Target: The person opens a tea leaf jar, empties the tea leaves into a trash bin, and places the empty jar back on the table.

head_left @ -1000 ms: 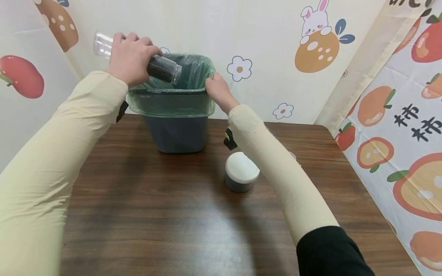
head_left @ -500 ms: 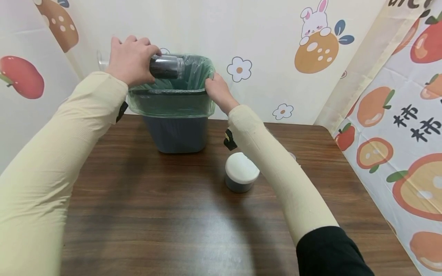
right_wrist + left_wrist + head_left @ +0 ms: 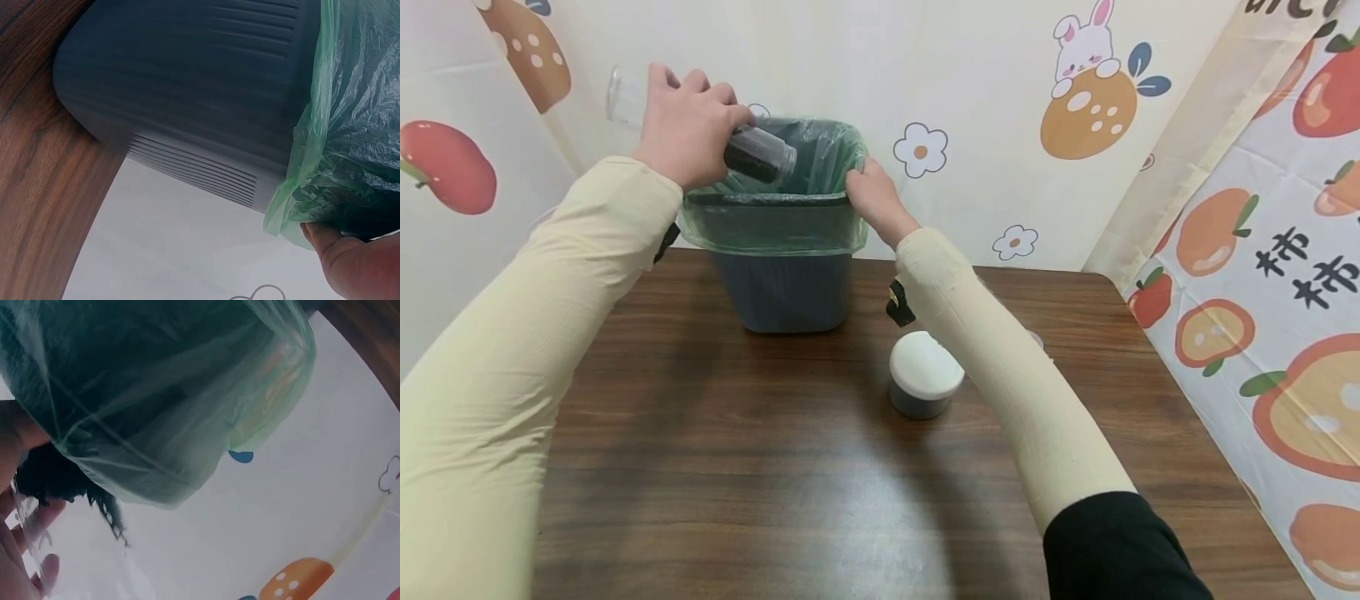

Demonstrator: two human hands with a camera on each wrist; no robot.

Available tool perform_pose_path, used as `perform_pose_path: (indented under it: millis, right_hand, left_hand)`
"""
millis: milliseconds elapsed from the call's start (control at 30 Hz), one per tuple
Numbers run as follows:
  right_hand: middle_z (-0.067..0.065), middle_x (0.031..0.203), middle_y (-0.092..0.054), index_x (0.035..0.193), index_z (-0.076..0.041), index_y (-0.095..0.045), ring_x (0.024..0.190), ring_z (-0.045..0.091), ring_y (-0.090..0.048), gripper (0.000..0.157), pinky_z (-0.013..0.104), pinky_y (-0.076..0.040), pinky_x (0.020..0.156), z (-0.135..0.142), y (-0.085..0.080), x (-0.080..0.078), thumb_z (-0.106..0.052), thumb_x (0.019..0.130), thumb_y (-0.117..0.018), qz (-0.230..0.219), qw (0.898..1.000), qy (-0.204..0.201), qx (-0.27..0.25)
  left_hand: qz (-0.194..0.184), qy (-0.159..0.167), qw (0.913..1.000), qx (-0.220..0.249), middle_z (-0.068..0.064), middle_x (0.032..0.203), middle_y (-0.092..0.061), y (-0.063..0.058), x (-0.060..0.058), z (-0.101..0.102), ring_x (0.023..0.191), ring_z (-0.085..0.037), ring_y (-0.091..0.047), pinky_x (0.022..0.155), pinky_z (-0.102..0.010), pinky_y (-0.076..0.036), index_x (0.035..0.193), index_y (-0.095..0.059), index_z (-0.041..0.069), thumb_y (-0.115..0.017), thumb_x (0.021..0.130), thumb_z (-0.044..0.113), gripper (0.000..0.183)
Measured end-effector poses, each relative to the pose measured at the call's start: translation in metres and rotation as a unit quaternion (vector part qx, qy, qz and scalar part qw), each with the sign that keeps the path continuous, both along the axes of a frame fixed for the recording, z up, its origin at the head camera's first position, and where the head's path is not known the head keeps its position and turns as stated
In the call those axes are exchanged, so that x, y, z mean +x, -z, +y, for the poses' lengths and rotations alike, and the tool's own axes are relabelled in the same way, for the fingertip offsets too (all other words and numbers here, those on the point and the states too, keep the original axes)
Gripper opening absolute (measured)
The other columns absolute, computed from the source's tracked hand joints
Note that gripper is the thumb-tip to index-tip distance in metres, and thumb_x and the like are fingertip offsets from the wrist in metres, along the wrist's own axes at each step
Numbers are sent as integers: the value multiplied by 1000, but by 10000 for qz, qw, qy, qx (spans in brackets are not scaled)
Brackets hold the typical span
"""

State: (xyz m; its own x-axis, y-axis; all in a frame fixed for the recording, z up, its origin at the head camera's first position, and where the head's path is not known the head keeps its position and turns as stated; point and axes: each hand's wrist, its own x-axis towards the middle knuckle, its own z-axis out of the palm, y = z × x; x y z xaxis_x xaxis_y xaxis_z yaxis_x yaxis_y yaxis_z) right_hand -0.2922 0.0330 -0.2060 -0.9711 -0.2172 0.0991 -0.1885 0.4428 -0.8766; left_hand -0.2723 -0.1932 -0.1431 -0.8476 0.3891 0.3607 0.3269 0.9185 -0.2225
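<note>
In the head view my left hand (image 3: pixel 688 129) grips a clear cylindrical jar (image 3: pixel 767 154) with dark, loose-looking contents. The jar tilts, its mouth pointing down and right over the opening of a bin. Dark contents (image 3: pixel 56 475) lie toward the mouth end in the left wrist view; their kind is unclear. A green plastic bag (image 3: pixel 775 229) lines the dark grey-blue bin (image 3: pixel 782 296), folded over its rim. At the bin's right side, my right hand (image 3: pixel 876 200) pinches the bag-covered rim. The right wrist view shows that thumb or finger (image 3: pixel 325 237) against the bag.
The bin stands on a brown wooden table (image 3: pixel 737 467) against a patterned backdrop (image 3: pixel 970 200). A round tub with a white lid (image 3: pixel 925 364) stands near my right forearm. Something clear (image 3: pixel 1036 337) shows partly behind that forearm.
The jar swings from tilted to nearly level at half a second ago, then back to mouth-down now. My right hand and the bin stay in place.
</note>
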Motion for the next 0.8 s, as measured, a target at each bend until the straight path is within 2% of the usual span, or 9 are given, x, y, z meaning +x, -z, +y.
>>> perform_pose_path:
  millis: [233, 367, 600, 800]
  right_hand:
    - [12, 129, -49, 138, -6, -40, 112, 15, -46, 42, 28, -37, 100, 1, 0, 1, -17, 99, -27, -4, 10000, -33, -15]
    - [11, 128, -49, 136, -6, -41, 111, 15, -46, 41, 27, -37, 99, 2, 0, 0, -18, 100, -27, -15, 10000, 23, -6]
    - [12, 126, -49, 134, -5, -43, 108, 15, -46, 40, 27, -38, 96, 2, -1, 1, -17, 100, -26, -25, 10000, -8, -40]
    - [13, 123, -49, 132, -4, -43, 106, 15, -45, 39, 26, -38, 93, 4, -1, 1, -18, 100, -26, -37, 10000, -18, -61]
  left_hand:
    - [-60, -205, 9998, 43, -21, 114, -51, -1, 1, 1, 101, -42, -40, 89, -63, -19, 130, -54, 8, -71, 73, 10, 60]
    - [-42, -154, 9998, -119, -22, 115, -50, -2, 1, 3, 103, -43, -39, 89, -64, -18, 131, -54, 8, -70, 72, 6, 60]
    - [-6, -101, 9999, -90, -22, 113, -50, 0, 2, 3, 103, -43, -39, 88, -64, -18, 131, -54, 8, -69, 72, 5, 61]
    - [180, 50, 9989, -434, -21, 110, -50, 1, 2, 4, 99, -42, -38, 89, -63, -19, 128, -57, 8, -65, 73, -3, 57]
